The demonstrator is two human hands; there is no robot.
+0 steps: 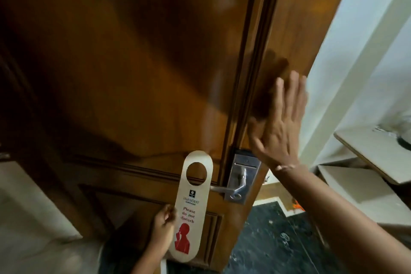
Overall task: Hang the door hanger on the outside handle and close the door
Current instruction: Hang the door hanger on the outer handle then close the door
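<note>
Wooden door | hanger upright, left hand pinching | right hand spread, seemingly touching door

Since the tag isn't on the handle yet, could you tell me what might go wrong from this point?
1. The left hand pinches the door hanger only at its edge, so it could slip or twist before its hole reaches the lever handle.
2. The right hand lies flat near the door's free edge; fingers may get caught on closing.
3. Motion blur suggests the door is moving, which may spoil the aim.
</note>
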